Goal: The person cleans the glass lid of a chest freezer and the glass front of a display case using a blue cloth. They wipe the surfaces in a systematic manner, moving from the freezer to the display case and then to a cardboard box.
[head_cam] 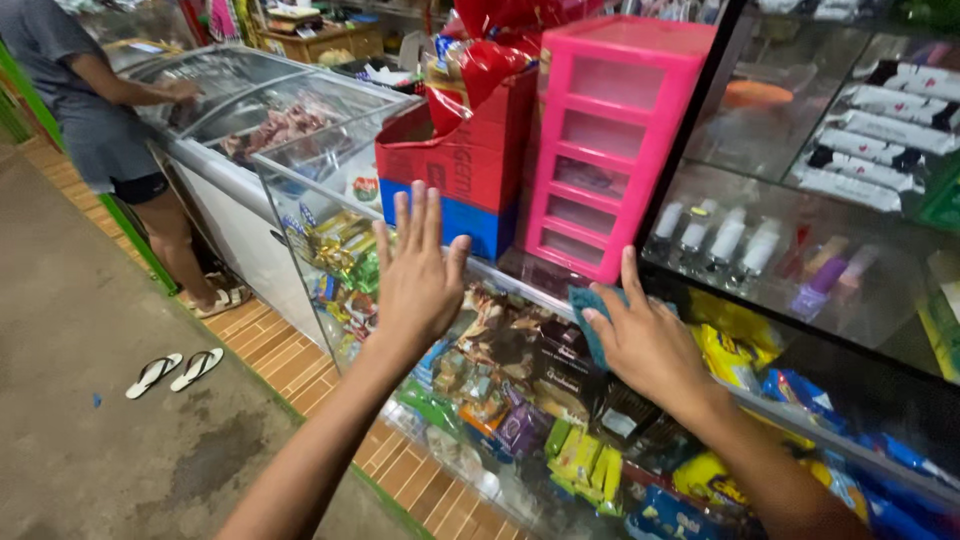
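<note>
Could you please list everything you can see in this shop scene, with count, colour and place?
drawer unit: one, pink, on the glass counter at centre.
boxes: a stack, red over blue, left of the drawer unit.
cloth: one, teal, on the counter's front edge under the right hand.
snack packets: many, mixed colours, inside the glass counter.
small bottles: a row, white, behind glass at right.
chest freezer: one, white with glass lid, upper left.
person: one, grey shirt, leaning on the freezer.
sandals: one pair, white, on the floor at left.
left hand: open, fingers spread, in front of the counter glass.
right hand: pressing on the cloth.
</note>
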